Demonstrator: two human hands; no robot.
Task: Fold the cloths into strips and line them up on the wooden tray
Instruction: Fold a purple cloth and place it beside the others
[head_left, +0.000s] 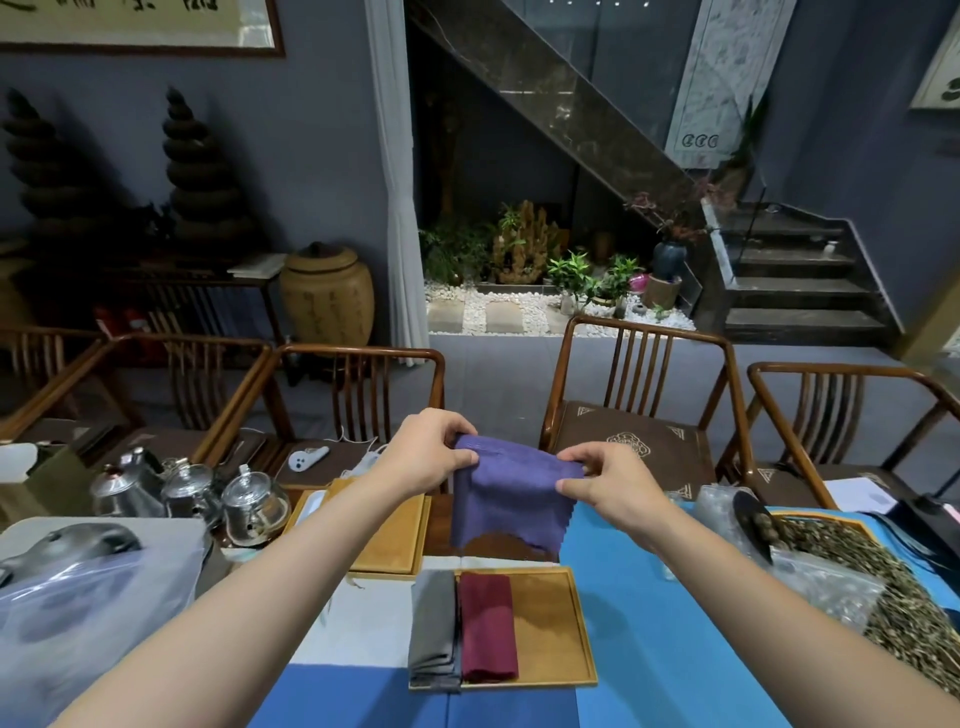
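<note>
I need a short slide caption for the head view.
Both hands hold a purple cloth above a wooden tray with two folded strips.

2 bare forearms; hands (524, 467) without gloves, rings or sleeves.

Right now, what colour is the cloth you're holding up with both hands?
Purple cloth, plain, seen in the head view, pinched by the left hand and right hand.

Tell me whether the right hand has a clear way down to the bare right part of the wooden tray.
Probably yes. The right hand pinches the purple cloth in the air above the wooden tray, whose right part lies bare beside the maroon strip. Nothing stands between them.
</note>
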